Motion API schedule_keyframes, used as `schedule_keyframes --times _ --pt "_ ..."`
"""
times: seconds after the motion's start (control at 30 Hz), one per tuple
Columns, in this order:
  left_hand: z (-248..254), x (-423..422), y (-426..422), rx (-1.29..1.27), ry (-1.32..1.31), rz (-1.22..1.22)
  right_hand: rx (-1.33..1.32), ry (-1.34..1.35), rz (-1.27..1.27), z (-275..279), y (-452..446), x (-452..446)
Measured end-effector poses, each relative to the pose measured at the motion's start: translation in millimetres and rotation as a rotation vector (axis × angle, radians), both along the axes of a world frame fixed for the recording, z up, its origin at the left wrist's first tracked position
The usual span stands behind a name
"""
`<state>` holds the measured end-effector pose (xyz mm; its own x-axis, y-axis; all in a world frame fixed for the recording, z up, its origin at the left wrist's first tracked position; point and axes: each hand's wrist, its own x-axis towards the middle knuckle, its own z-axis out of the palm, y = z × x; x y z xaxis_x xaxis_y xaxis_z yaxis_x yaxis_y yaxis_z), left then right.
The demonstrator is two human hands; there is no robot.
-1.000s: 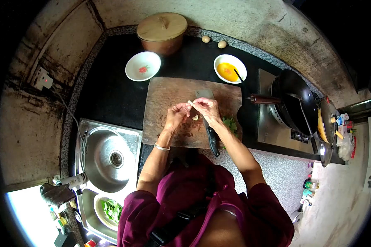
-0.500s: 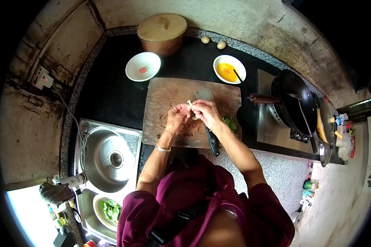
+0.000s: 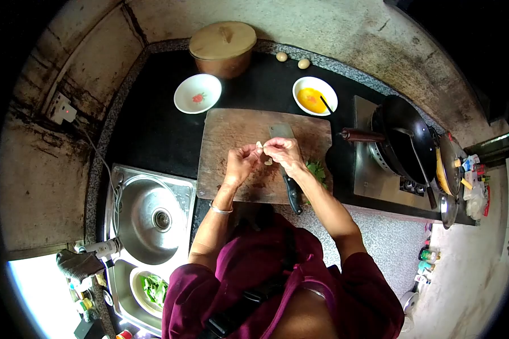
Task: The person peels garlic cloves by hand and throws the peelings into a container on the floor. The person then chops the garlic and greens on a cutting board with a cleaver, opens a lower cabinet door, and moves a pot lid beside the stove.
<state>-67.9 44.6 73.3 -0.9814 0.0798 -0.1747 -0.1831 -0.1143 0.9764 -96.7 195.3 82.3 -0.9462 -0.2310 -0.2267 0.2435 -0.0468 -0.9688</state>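
Above the wooden cutting board, both hands meet at a small pale piece that looks like a garlic clove. My left hand pinches it between thumb and fingertips. The fingers of my right hand are closed on its other side. Another pale piece lies on the board just below the fingertips. A cleaver rests under my right hand, its black handle pointing toward my body. Green leaves sit by my right wrist, partly covered by the forearm.
Behind the board stand an empty white bowl, a bowl of beaten egg, a lidded pot and two eggs. A wok sits on the right-hand stove. The left sink adjoins a basin with a bowl of greens.
The fingers have shifted slightly around the garlic clove, and its visible end looks shorter and rounder. Both hands stay over the same part of the board.
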Motion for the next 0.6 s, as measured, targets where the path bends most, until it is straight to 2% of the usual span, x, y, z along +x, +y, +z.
schedule_keyframes --times 0.07,0.13,0.17,0.33,0.37,0.43,0.6 --pt "-3 -1 2 -0.027 0.021 0.017 -0.028 0.004 0.009 2 2 1" --pt "-6 0 2 -0.248 0.151 0.034 -0.057 0.004 0.023 -2 5 1" --pt "-7 1 3 -0.248 0.151 0.034 -0.094 -0.014 0.033 -9 8 -2" --pt "-8 2 6 -0.111 0.172 -0.011 -0.155 -0.115 0.045 -7 13 -4" --pt "-9 2 6 -0.11 0.172 -0.011 -0.256 -0.179 0.042 -6 16 -4" --pt "-5 4 5 0.243 -0.006 0.001 -0.39 -0.231 0.024 -6 19 -3" --pt "-7 5 5 0.037 0.0 0.032 -0.31 -0.189 0.034 -6 22 -2"
